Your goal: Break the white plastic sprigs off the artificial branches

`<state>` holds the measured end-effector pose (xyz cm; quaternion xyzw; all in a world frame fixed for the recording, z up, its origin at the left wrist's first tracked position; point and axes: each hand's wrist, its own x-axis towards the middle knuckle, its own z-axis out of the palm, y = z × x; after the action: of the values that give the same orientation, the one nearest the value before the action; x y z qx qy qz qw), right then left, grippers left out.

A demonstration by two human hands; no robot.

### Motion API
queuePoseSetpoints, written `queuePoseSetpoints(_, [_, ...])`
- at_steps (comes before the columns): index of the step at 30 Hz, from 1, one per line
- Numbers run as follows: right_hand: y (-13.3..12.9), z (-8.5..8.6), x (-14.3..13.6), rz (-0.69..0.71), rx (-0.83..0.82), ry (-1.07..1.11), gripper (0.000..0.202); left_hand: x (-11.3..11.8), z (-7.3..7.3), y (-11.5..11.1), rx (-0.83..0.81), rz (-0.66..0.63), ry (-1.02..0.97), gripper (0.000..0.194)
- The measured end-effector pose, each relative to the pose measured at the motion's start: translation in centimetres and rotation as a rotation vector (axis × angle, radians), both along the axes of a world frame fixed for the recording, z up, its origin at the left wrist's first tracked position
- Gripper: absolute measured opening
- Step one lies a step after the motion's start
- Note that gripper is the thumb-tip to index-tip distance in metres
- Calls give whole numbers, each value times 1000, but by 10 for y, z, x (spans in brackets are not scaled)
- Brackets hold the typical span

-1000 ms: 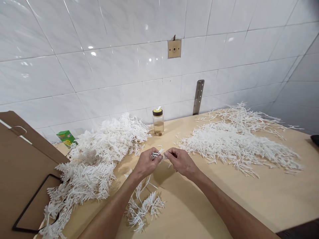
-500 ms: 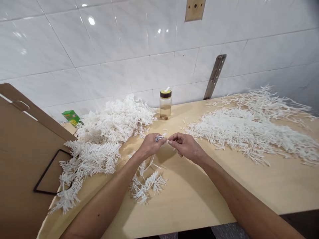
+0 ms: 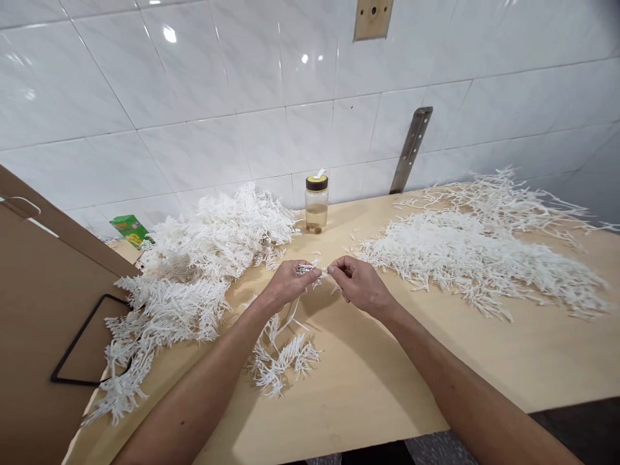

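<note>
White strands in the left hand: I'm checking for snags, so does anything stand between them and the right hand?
Nothing visible does: the right hand is at the white strands; the bottle stands farther back.

A small white bunch (image 3: pixel 305 267) is gripped by the left fingers (image 3: pixel 310 276), and its right end is pinched by the right fingers (image 3: pixel 339 274). Below the fingers, a loose tuft (image 3: pixel 292 354) is spread on the worktop (image 3: pixel 382 394). They are flanked by a left heap (image 3: pixel 217 236) and a right heap (image 3: pixel 465 252) of white strands. Beyond them, a lidded jar (image 3: pixel 316 210) is partly filled with liquid.
</note>
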<state>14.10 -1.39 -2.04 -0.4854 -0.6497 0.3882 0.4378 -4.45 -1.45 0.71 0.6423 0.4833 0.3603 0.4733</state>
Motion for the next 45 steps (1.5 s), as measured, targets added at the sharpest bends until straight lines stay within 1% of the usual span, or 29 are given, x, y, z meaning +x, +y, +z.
queuePoseSetpoints(4, [1, 0, 2, -9, 40, -46, 28, -1, 6, -2, -102, -73, -87, 45])
queuePoseSetpoints(6, [0, 2, 3, -6, 44, -45, 26, -2, 8, -4, -104, -105, -88, 46])
queuePoseSetpoints(8, [-1, 4, 3, 8, 39, -31, 25, -2, 10, -5, -85, -108, -61, 46])
queuePoseSetpoints(13, [-3, 7, 3, 70, 8, -38, 28, -1, 8, -4, -19, -96, -9, 43])
queuePoseSetpoints(18, [-3, 6, 3, 52, 56, -92, 29, 0, 3, -1, 17, -31, 39, 40])
queuePoseSetpoints(22, [-5, 8, 2, 50, 58, -87, 27, 1, 1, 0, 56, 35, 95, 34])
queuePoseSetpoints(25, [-6, 10, 1, 42, 54, -89, 28, 2, 1, 0, 90, 52, 124, 31])
queuePoseSetpoints(29, [-6, 10, 1, 20, 73, -125, 28, 3, 1, 0, 135, 44, 169, 33])
queuePoseSetpoints(33, [-5, 6, 3, -27, 132, -226, 23, 3, 0, 1, 190, 6, 213, 32])
queuePoseSetpoints(36, [-4, 1, -1, -59, 231, -354, 16, 4, -1, 1, 162, -52, 276, 32])
queuePoseSetpoints(39, [0, -5, -5, -72, 343, -484, 12, 4, -3, 0, 142, -46, 313, 28])
queuePoseSetpoints(41, [6, -8, -1, -154, 371, -580, 12, 5, -4, -1, 132, -40, 298, 28])
queuePoseSetpoints(43, [15, -10, 10, -307, 341, -653, 13, 5, -4, -2, 88, -53, 243, 29])
queuePoseSetpoints(45, [23, -9, 28, -450, 290, -671, 13, 5, -4, -2, 44, -17, 171, 30])
